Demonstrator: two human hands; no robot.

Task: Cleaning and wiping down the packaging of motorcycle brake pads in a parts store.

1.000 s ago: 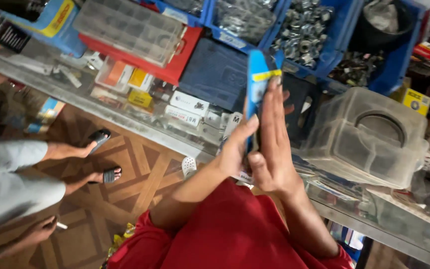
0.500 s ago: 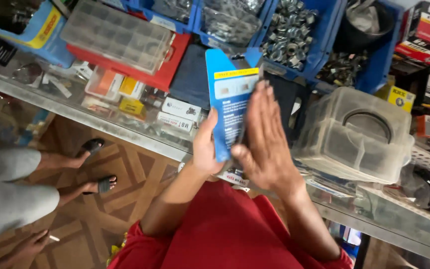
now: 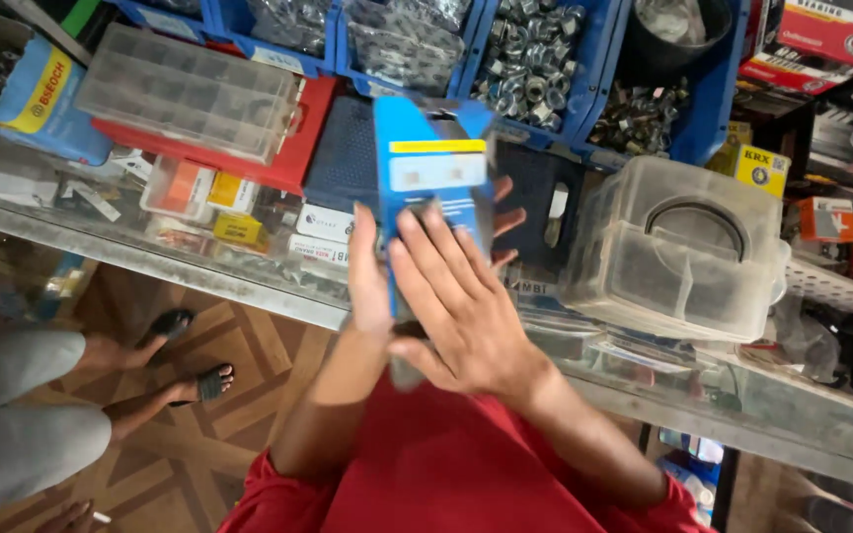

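Observation:
I hold a flat blue package [image 3: 433, 163] with a yellow stripe and a pale label upright in front of my chest, above the glass counter [image 3: 249, 286]. My left hand [image 3: 372, 281] grips it from behind and along its left edge; fingertips show past its right edge. My right hand [image 3: 456, 306] lies flat against the package's front, fingers spread and pointing up. Its lower part is hidden by my hands.
Blue bins [image 3: 545, 59] of metal nuts line the back. A clear divided organiser [image 3: 190, 94] rests on a red case at left, a clear tub [image 3: 678, 252] at right. Another person's legs in sandals [image 3: 165, 365] stand on the wooden floor at left.
The package has turned from edge-on to face-on. My right hand slid down over its front, and my left hand moved behind it.

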